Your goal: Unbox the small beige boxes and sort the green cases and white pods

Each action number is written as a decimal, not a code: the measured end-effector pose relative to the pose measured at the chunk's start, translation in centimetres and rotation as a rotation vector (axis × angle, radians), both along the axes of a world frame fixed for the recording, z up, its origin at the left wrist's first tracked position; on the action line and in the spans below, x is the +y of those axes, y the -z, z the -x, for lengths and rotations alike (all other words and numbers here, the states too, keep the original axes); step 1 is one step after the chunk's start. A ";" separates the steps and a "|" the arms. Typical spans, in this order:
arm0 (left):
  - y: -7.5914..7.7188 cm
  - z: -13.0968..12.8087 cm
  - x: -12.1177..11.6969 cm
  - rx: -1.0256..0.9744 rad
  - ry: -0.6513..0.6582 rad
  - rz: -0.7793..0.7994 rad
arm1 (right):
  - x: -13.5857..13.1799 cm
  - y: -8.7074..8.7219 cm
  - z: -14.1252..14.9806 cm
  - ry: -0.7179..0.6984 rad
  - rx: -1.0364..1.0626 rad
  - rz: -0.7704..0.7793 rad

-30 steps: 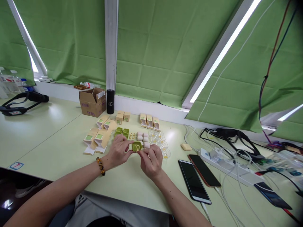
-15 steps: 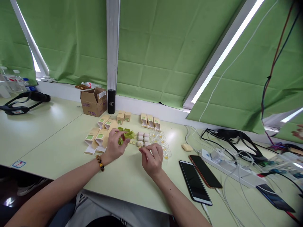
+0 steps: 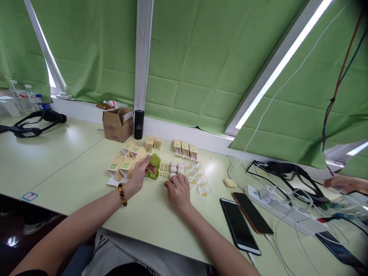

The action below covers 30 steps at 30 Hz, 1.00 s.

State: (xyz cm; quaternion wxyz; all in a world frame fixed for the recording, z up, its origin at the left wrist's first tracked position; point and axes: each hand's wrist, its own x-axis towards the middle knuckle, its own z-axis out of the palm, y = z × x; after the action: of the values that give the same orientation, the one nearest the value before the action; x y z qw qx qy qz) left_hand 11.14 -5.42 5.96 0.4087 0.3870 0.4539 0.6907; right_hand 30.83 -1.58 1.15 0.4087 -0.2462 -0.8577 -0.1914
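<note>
My left hand [image 3: 140,173] pinches a small green rounded-square case [image 3: 155,160] by its edge and holds it tilted above other green cases [image 3: 154,175] on the table. Closed fingertips of my right hand [image 3: 178,192] hold a small yellow piece [image 3: 165,180], mostly covered by the fingers. Between the hands lie several small yellow pieces [image 3: 162,168] in rows. Pale pinkish-white rounded blocks [image 3: 173,169] sit just beyond my right hand. To their right are clear plastic shells [image 3: 203,188] with yellow spots.
Open small cartons [image 3: 113,170] stand at left, others [image 3: 185,151] at the back. A brown box [image 3: 117,126] and black tumbler [image 3: 139,124] stand by the wall. Phones [image 3: 240,226], a power strip [image 3: 283,210] and cables lie at right, where another person's hand [image 3: 347,183] reaches in.
My left hand has turned the green case so its flat face shows. My right hand has shifted slightly left and lower relative to the blocks. Another person's hand has appeared at right.
</note>
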 end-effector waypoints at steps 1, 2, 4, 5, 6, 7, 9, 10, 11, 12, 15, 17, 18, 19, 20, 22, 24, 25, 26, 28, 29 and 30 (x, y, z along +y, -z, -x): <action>-0.2 0.0 -0.1 -0.014 0.004 0.009 | 0.1 0.0 0.1 0.005 -0.012 0.011; -0.4 0.0 -0.1 -0.023 0.005 0.016 | 0.2 0.0 0.2 0.013 -0.021 0.024; -0.7 0.0 -0.2 -0.028 -0.004 0.032 | 0.5 0.0 0.3 0.033 -0.040 0.052; -0.8 0.0 -0.2 -0.024 -0.012 0.041 | 0.7 0.0 0.4 0.045 -0.050 0.065; -0.8 0.1 -0.2 -0.012 -0.020 0.050 | 0.9 0.0 0.5 0.059 -0.059 0.076; -0.8 0.2 -0.1 0.012 -0.028 0.057 | 1.2 0.1 0.6 0.070 -0.067 0.083; -0.9 0.5 -0.2 0.101 -0.041 0.044 | 1.5 0.3 0.9 0.085 -0.082 0.090; -1.0 0.7 -0.2 0.168 -0.047 0.023 | 1.6 0.5 1.1 0.087 -0.087 0.090; -1.1 1.0 -0.3 0.253 -0.058 -0.005 | 1.7 0.7 1.2 0.090 -0.091 0.089; -1.3 1.3 -0.4 0.353 -0.080 -0.037 | 1.7 0.9 1.4 0.094 -0.091 0.086; -2.3 2.1 -0.7 0.686 -0.177 -0.107 | 1.6 1.3 1.6 0.105 -0.063 0.075; -3.0 2.5 -0.8 0.862 -0.197 -0.108 | 1.5 1.3 1.3 0.093 -0.028 0.066; -3.2 2.7 -0.8 0.928 -0.179 -0.098 | 1.4 1.2 1.0 0.084 -0.011 0.063; -3.4 2.9 -0.9 0.985 -0.148 -0.085 | 1.4 1.0 0.7 0.078 0.006 0.062; -3.3 3.1 -0.9 1.035 -0.109 -0.074 | 1.4 0.8 0.4 0.076 0.022 0.063; -2.8 3.5 -1.2 1.121 -0.024 -0.056 | 1.5 0.5 -0.3 0.079 0.048 0.078; -1.9 3.7 -1.6 1.192 0.045 -0.038 | 1.6 0.4 -0.6 0.080 0.052 0.100; -1.3 3.8 -1.9 1.225 0.066 -0.026 | 1.6 0.4 -0.7 0.078 0.043 0.107; -0.8 3.8 -2.3 1.256 0.079 -0.019 | 1.6 0.5 -0.6 0.073 0.027 0.112; 0.0 3.6 -3.1 1.322 0.079 -0.021 | 1.5 0.6 -0.3 0.065 -0.013 0.117; 0.3 3.4 -3.4 1.363 0.076 -0.025 | 1.4 0.7 -0.1 0.059 -0.032 0.116; 0.4 3.2 -3.7 1.407 0.069 -0.028 | 1.3 0.7 0.1 0.055 -0.047 0.114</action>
State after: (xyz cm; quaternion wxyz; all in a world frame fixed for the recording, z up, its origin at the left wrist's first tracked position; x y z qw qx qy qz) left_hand 7.90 -9.14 5.55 0.0348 0.7613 0.5891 0.2687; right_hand 30.75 -0.29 0.43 0.3684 -0.2878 -0.8696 -0.1591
